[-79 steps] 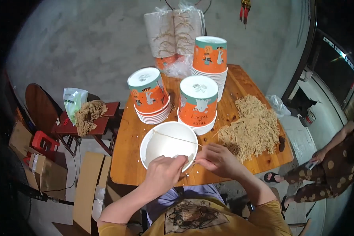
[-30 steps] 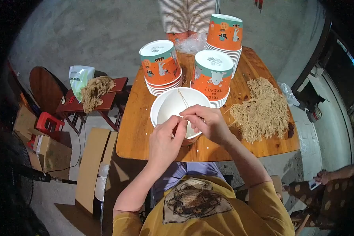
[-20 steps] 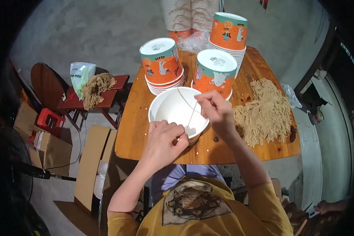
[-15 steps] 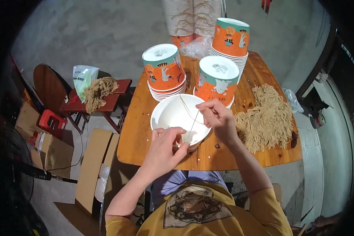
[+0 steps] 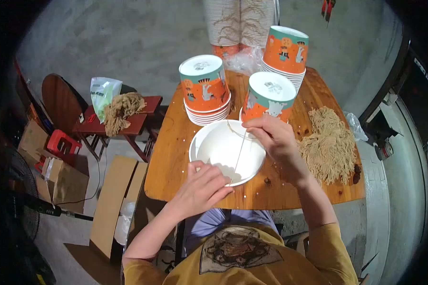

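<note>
A paper bucket (image 5: 221, 149), white inside, lies tipped with its mouth toward me at the near middle of the wooden table. My left hand (image 5: 204, 187) is closed on its near rim, thumb along the edge and fingers inside. Over the bucket's right side, my right hand (image 5: 273, 135) pinches a thin cord (image 5: 241, 152). That cord runs straight down across the mouth toward the near rim by my left fingers. A tan strand loops at the far rim; whether it is the same cord, I cannot tell.
Upturned orange-and-green bucket stacks (image 5: 204, 88) stand behind, with more stacks against the wall. A heap of tan cords (image 5: 330, 147) lies on the table's right. To the left are a red bench (image 5: 150, 104) with another cord bundle, a red stool (image 5: 62, 145) and cardboard boxes (image 5: 114, 204).
The bucket's mouth has turned more toward me. My left hand has shifted down to the near rim; my right hand has moved slightly right, the cord stretched longer between them.
</note>
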A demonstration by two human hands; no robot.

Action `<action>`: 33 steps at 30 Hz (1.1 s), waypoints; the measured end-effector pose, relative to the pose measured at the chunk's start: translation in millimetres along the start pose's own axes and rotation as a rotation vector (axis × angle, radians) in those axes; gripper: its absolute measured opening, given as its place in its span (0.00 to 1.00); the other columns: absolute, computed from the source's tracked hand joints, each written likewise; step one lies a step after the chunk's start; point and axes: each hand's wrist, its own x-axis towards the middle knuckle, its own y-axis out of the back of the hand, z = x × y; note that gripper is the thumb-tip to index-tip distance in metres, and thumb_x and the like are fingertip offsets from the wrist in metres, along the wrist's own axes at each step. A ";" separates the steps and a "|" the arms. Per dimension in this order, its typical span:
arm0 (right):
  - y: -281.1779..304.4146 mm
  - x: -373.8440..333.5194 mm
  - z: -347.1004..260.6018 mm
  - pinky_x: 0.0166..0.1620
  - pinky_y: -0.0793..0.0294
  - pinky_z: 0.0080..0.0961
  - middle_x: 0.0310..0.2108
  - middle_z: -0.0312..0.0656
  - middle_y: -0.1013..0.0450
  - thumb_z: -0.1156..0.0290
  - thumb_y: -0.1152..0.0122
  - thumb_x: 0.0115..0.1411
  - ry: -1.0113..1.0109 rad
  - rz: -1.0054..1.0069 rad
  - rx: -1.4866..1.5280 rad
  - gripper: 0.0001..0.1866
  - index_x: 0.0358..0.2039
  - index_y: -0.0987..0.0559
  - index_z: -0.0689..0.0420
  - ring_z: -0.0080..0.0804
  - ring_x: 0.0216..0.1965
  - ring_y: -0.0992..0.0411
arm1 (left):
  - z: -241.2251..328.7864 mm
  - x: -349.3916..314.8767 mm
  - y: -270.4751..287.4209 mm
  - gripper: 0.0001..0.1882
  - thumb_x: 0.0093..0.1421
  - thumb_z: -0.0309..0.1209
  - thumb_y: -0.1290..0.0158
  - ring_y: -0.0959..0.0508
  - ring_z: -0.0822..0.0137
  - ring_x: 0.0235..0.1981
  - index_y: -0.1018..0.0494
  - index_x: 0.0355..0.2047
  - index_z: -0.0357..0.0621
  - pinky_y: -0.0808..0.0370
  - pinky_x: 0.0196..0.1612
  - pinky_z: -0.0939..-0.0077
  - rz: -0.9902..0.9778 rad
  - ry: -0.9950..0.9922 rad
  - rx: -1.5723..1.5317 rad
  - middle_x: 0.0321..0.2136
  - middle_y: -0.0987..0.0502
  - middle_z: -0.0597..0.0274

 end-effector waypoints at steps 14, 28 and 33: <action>19.8 87.4 10.4 0.54 0.37 0.23 0.46 0.39 0.31 0.64 0.44 0.59 -0.264 -0.130 0.820 0.20 0.47 0.26 0.64 0.25 0.47 0.34 | -115.0 114.7 116.7 0.19 0.62 0.29 0.52 0.25 0.71 0.42 0.32 0.54 0.39 0.26 0.46 0.77 0.199 0.647 -0.990 0.44 0.25 0.56; -30.9 193.5 113.4 0.44 0.30 0.24 0.49 0.37 0.31 0.42 0.48 0.58 -0.698 -0.210 0.298 0.34 0.56 0.34 0.53 0.24 0.45 0.31 | -256.6 150.6 52.3 0.39 0.60 0.58 0.55 0.56 0.56 0.67 0.48 0.65 0.50 0.57 0.65 0.57 0.555 0.491 -0.896 0.65 0.51 0.53; -27.6 198.6 100.5 0.40 0.27 0.25 0.52 0.41 0.34 0.36 0.58 0.59 -0.681 -0.375 0.244 0.37 0.58 0.36 0.51 0.32 0.43 0.29 | -232.3 111.3 0.2 0.60 0.47 0.39 0.35 0.52 0.57 0.66 0.68 0.67 0.51 0.47 0.65 0.63 0.411 0.334 -0.723 0.67 0.60 0.49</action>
